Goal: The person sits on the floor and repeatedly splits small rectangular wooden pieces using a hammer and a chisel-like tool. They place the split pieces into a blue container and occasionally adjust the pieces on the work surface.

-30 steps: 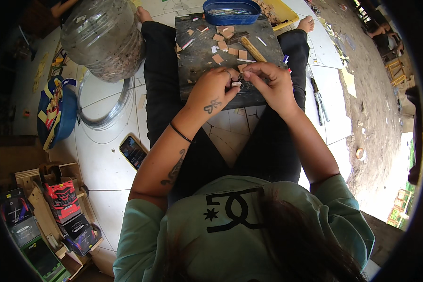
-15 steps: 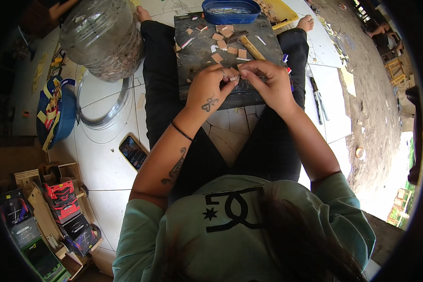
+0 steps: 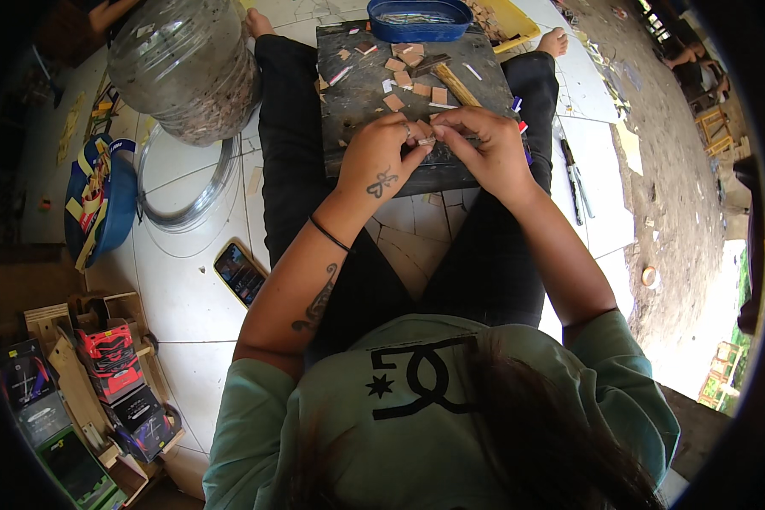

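Black band (image 3: 330, 234) near its wrist, the left hand (image 3: 381, 153) pinched a small wooden piece (image 3: 426, 141) above the board (image 3: 361, 92), long axis unclear; just right of it, the right hand (image 3: 490, 153) held thumb and finger together, on what I couldn't tell

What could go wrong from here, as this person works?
The small piece pinched in the left hand might slip and get lost among the brown squares on the board.
The hammer lies just beyond the right hand and could get knocked.
The phone lies on the floor, where it might be stepped on.
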`<state>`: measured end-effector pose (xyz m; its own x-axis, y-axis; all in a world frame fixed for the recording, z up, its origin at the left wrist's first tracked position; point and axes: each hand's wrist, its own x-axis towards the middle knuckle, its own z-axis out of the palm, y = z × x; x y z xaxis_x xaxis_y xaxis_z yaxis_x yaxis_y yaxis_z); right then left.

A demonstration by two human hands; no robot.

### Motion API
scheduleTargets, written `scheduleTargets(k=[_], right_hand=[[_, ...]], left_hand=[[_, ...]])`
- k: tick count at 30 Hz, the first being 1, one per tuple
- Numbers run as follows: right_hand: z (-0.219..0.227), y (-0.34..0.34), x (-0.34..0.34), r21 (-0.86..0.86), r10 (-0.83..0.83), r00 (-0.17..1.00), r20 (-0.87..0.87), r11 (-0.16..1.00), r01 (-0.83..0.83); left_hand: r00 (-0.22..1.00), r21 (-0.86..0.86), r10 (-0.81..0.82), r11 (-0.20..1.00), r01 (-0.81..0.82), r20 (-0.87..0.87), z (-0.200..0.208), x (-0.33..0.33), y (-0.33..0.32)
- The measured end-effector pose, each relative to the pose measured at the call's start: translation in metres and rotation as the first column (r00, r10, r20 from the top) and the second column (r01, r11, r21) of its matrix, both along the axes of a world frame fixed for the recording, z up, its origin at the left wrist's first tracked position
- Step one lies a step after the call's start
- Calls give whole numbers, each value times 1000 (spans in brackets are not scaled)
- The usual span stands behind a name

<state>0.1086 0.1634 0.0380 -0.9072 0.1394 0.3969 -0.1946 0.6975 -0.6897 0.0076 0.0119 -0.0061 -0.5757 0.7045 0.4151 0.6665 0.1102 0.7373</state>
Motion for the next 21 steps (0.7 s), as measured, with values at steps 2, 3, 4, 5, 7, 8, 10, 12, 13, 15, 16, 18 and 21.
scheduleTargets(k=[2,3,4,5,7,8,10,12,13,15,16,18,21], right_hand=[[0,0,0,-2,4,1000,4,1000,-4],[0,0,0,28,1,1000,2,1000,-1],[0,1,0,54,5,1000,-2,999,-5],[-1,1,0,80,9,1000,-5,997,-8],[-3,0,-2,123,37,998,-59,992,-29],[-3,0,-2,143,45,995,-86,989,-32],[-4,-1,-2,114,51,993,-108,993,-38],[-3,-1,-2,115,59,992,-111,992,-47],[-2,-1,-1,128,67,993,-100,990,-53],[1,0,-1,130,74,994,-78,989,-63],[2,-1,-2,119,73,995,-67,991,-65],[4,0,-2,79,54,998,-20,996,-52],[4,4,0,82,-3,1000,-2,997,3]], left_hand=[[1000,2,2,1000,-2,1,0,0,0],[1000,5,2,1000,-2,2,0,1,0],[1000,9,-1,1000,1,18,-1,1,1],[1000,6,3,1000,-3,5,-1,1,1],[1000,8,-1,1000,1,21,-1,1,0],[1000,7,-1,1000,1,15,-1,1,0],[999,17,-14,1000,13,37,0,2,1],[1000,45,-9,999,9,11,2,2,1],[999,20,-4,1000,3,37,2,3,1],[999,65,25,998,-28,47,3,7,1],[998,98,33,994,-38,51,4,9,2],[998,142,5,990,-15,69,4,10,4],[999,204,-12,979,2,49,2,10,6]])
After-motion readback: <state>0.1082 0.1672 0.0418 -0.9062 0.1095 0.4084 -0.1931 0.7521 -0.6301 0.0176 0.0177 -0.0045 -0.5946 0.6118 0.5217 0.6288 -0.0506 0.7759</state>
